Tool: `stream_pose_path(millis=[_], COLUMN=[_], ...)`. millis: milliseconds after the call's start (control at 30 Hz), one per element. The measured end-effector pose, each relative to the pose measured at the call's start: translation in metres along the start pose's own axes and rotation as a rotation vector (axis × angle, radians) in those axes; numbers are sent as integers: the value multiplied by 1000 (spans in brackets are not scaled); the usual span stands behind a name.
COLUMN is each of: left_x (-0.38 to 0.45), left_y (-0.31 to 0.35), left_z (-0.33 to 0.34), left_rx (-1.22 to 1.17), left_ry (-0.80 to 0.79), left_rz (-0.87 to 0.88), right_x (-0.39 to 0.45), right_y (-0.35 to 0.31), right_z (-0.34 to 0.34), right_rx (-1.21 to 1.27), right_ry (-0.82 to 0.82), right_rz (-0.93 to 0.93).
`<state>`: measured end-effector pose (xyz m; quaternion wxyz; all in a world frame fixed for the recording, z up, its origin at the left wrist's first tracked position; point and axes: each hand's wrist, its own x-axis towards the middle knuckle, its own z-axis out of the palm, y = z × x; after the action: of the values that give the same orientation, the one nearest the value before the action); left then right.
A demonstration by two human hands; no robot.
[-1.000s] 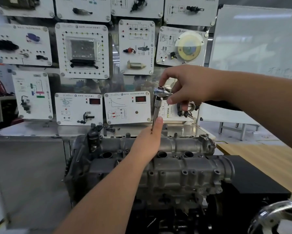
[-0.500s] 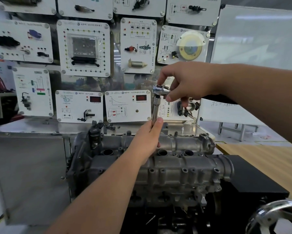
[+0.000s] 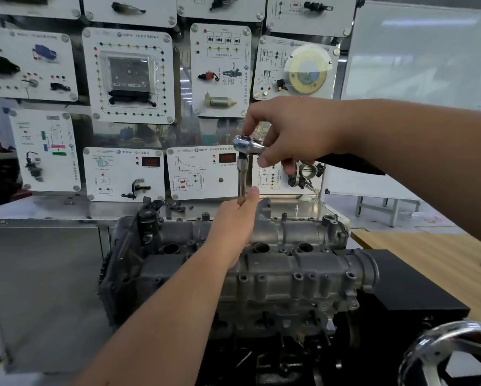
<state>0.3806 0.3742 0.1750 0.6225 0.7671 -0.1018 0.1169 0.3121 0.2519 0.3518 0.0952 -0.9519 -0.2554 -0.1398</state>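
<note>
A chrome ratchet wrench stands on a long upright extension bar above a grey engine cylinder head. My right hand grips the ratchet's head and handle from the right, index finger on top. My left hand wraps around the lower part of the extension bar, just above the cylinder head. The bar's lower end and the socket are hidden behind my left hand.
Behind the engine stands a metal cabinet carrying white training panels with sensors and circuits. A wooden table lies at the right, a whiteboard behind it. A chrome handwheel sits at the lower right. A black base flanks the engine.
The view has shifted slightly. Both hands stay on the ratchet and extension bar, with the right hand's fingers shifting a little on the ratchet head.
</note>
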Motion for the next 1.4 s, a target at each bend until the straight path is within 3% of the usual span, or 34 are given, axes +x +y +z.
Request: stream_pose_path(millis=[233,567,800,1400], left_x=[1,7,9,9], left_y=[1,-1,-3,-4], left_z=[3,6,8,8], left_rx=[-59,-98,-73,-40], left_ry=[-21,3,9,35], left_rz=[-34,-65,-58,-67], right_x=[5,5,4,7], right_y=[11,21,23,11], right_z=[-11,7,3,1], right_rx=[-89,-137,-61,-168], right_ry=[-52,112,98,55], right_rz=[-80,-87,-92,-86])
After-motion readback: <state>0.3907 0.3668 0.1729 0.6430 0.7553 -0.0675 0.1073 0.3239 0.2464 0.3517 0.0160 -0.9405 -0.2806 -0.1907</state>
